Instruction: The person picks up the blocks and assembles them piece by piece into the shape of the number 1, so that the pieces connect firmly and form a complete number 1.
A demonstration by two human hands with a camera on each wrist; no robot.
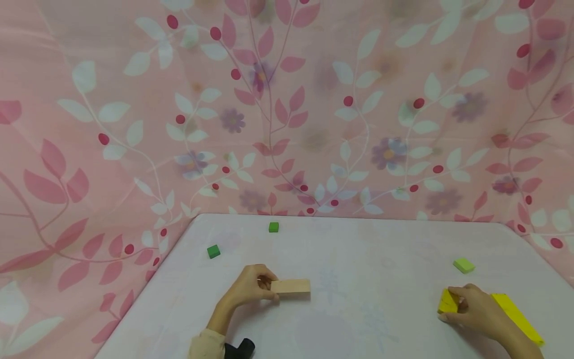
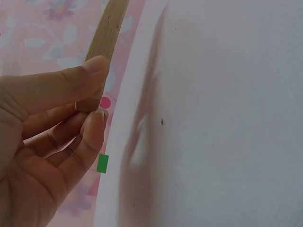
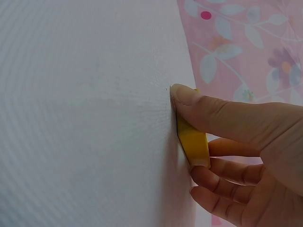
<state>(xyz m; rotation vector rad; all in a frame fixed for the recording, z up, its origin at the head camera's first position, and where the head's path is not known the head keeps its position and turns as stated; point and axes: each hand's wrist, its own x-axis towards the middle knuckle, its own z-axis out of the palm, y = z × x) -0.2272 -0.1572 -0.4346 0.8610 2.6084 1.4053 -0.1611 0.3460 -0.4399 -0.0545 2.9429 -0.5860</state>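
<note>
My left hand (image 1: 252, 286) pinches one end of a plain wooden block (image 1: 291, 287), which points to the right over the white table. In the left wrist view the thumb and fingertips grip the end of this wooden block (image 2: 105, 42), and its shadow falls on the tabletop. Far to the right, my right hand (image 1: 482, 310) holds a short yellow block (image 1: 448, 302) between thumb and fingers. The right wrist view has the yellow block (image 3: 194, 144) close against the table surface, partly covered by the thumb. A long yellow block (image 1: 517, 319) lies just right of that hand, partly hidden behind it.
Two small green blocks, one at the back edge (image 1: 273, 227) and one at the left (image 1: 213, 251), sit on the white table (image 1: 358, 259). A light green block (image 1: 464, 265) lies beyond my right hand. Pink floral cloth (image 1: 314, 124) hangs behind the table.
</note>
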